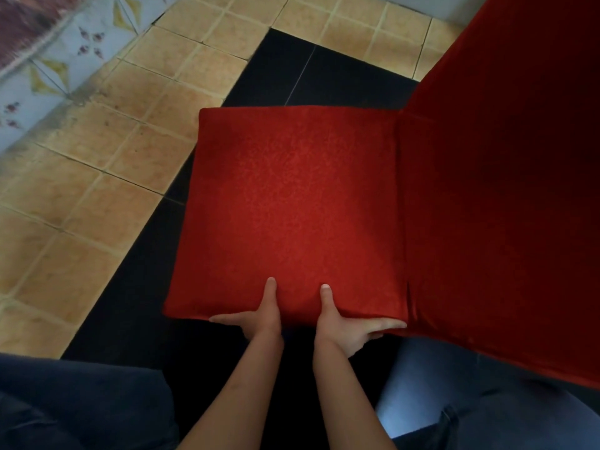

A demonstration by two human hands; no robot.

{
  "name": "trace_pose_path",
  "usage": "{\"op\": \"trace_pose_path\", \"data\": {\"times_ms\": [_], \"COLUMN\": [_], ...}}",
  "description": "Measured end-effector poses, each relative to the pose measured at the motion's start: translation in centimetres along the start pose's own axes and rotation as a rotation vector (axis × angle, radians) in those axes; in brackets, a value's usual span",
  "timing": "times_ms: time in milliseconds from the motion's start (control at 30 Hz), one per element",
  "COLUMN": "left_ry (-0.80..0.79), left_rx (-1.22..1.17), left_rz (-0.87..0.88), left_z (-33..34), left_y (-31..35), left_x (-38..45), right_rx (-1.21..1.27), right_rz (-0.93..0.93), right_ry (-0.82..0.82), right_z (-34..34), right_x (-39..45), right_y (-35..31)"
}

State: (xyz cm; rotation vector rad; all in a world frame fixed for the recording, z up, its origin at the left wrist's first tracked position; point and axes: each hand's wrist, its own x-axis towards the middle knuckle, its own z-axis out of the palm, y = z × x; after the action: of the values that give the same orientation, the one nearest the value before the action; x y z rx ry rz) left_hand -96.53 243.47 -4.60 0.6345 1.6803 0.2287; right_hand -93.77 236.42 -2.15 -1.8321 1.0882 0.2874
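A square red cushion (292, 203) with a faint woven pattern is held out flat in front of me, above the floor. My left hand (256, 315) grips its near edge, thumb lying on top and fingers underneath. My right hand (350, 326) grips the same edge a little to the right, thumb on top, fingers spread along the underside. The cushion's right side meets a larger piece of the same red fabric (503, 190), which rises toward the upper right.
Tan floor tiles (97, 190) lie to the left, with a dark mat or dark tiles (311, 76) under the cushion. A blue patterned tiled wall (48, 69) runs along the upper left. My legs in jeans (470, 401) fill the bottom of the view.
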Motion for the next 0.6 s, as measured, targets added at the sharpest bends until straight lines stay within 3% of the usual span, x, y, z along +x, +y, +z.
{"op": "trace_pose_path", "data": {"times_ms": [333,600], "left_ry": [0.000,-0.021], "left_rx": [-0.137,-0.184], "left_rz": [-0.027,-0.071], "left_z": [0.16,0.10], "left_y": [-0.12,0.15], "left_x": [0.38,0.31], "right_rx": [0.093,0.147], "right_rz": [-0.004,0.084], "right_ry": [0.060,0.013], "right_z": [0.81,0.73], "right_x": [-0.32,-0.17], "right_y": [0.60,0.34]}}
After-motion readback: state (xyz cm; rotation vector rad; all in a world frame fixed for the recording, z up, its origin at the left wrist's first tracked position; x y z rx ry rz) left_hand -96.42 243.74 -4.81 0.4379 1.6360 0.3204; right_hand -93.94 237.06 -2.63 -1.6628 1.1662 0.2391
